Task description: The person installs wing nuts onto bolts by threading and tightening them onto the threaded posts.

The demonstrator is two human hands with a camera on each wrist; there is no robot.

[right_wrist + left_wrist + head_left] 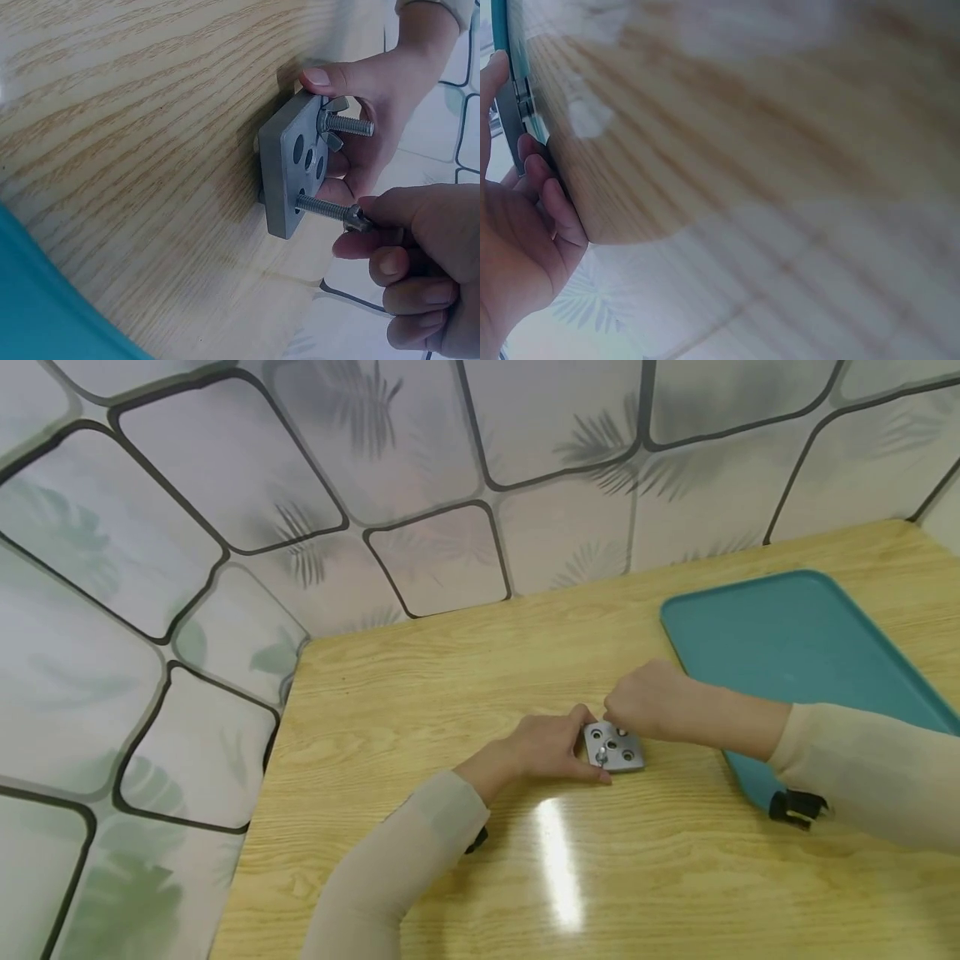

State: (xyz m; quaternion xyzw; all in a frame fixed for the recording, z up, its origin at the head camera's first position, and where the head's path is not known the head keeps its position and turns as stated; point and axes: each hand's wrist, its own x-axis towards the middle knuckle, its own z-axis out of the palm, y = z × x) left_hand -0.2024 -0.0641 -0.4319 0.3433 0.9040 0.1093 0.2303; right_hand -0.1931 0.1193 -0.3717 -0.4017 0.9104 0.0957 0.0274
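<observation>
A small grey metal plate [611, 746] with several round holes is held near the table's middle. My left hand [547, 746] grips its left side, thumb at one edge and fingers at the other. Two threaded bolts stick out of the plate's upper face. One bolt [356, 126] carries a wing nut [330, 124] down against the plate, close to the left hand. At the free end of the other bolt [321, 207], my right hand [435, 270] pinches a small nut [357, 219] between thumb and forefinger, its shape partly covered. The left wrist view shows the plate's edge [511, 112].
A teal tray [780, 643] lies on the right of the wood-grain table [420, 693], under the right forearm. Walls with a leaf pattern [442, 560] stand behind the table and along its left side.
</observation>
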